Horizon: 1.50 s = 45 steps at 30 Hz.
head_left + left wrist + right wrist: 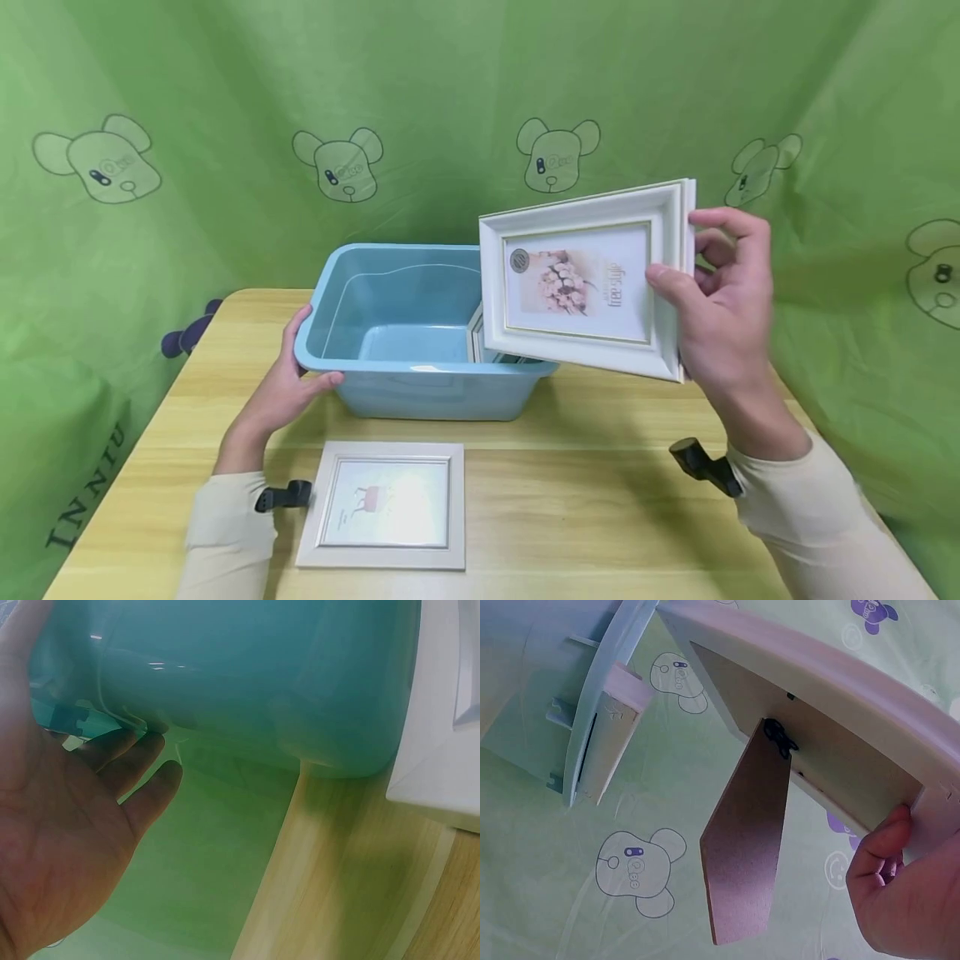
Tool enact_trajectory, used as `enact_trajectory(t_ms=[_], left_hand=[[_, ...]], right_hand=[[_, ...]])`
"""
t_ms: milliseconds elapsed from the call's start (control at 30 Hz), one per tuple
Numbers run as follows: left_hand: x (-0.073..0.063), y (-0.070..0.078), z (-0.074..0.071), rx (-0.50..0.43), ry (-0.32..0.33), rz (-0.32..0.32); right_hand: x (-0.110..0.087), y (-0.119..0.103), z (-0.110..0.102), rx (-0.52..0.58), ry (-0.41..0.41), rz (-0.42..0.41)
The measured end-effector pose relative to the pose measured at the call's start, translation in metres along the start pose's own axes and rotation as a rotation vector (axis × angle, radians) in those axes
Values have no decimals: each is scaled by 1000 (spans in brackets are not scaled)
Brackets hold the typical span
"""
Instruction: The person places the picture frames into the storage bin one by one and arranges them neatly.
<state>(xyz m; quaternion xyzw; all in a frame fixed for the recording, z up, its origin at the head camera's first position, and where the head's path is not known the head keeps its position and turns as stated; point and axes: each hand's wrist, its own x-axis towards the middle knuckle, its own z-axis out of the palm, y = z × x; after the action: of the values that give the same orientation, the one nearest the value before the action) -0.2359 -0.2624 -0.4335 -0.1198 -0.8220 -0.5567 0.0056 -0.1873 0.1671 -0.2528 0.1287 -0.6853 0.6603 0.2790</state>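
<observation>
My right hand (727, 308) pinches a white picture frame (585, 283) by its right edge, thumb on the front. The frame is tilted over the right end of a light blue plastic basin (427, 396) and shows a pink flower print. From behind, in the right wrist view, a brown stand leg (750, 840) swings out from its backing. At the basin's left corner, my left hand (281, 387) grips the rim, its fingers under the lip in the left wrist view. Another picture frame (477, 337) leans inside the basin, mostly hidden behind the held one.
A white picture frame (390, 508) with a small pink drawing lies face up on the wooden table (570, 517), in front of the basin. Green cloth (450, 75) printed with bear heads hangs behind and at both sides. Each wrist wears a black camera mount (705, 467).
</observation>
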Motion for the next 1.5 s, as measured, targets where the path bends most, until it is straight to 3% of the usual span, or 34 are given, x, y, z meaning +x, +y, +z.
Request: enact_trajectory(t_ms=[167, 400, 500, 1500], left_hand=[[-1, -1, -1, -6, 2, 7], [0, -1, -1, -1, 0, 16], [0, 0, -1, -1, -2, 16], [0, -1, 0, -7, -1, 10]], right_hand=[[10, 4, 10, -51, -60, -6], [23, 7, 24, -286, -135, 10], [27, 8, 28, -339, -161, 24], [59, 30, 57, -583, -297, 150]])
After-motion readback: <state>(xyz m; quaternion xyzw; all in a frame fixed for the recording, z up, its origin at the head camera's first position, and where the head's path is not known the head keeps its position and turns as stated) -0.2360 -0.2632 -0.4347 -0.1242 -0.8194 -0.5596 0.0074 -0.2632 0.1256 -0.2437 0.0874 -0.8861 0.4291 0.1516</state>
